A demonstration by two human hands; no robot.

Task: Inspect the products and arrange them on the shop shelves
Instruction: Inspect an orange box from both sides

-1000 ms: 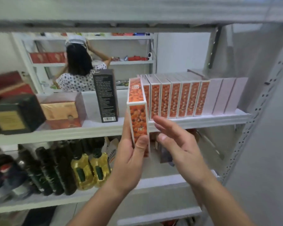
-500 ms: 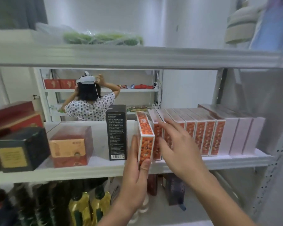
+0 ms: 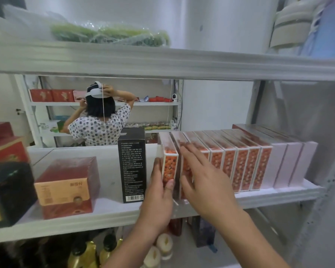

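Note:
An orange berry-print box (image 3: 169, 163) stands upright on the middle shelf (image 3: 104, 215), at the left end of a row of matching orange boxes (image 3: 238, 163). My left hand (image 3: 159, 198) grips it from below, thumb on its front face and fingers round its left side. My right hand (image 3: 205, 176) lies flat with straight fingers against the front of the neighbouring boxes in the row.
A tall black box (image 3: 132, 165) stands just left of the held box. Further left sit a red-and-tan box (image 3: 66, 188) and a dark box (image 3: 10, 192). Pale pink boxes (image 3: 290, 161) end the row at the right. Bottles (image 3: 89, 254) fill the shelf below. A person (image 3: 101, 120) stands at far shelves.
The orange box went up from in front of the shelf onto it, at the row's left end. My right hand moved from open air onto the row's front.

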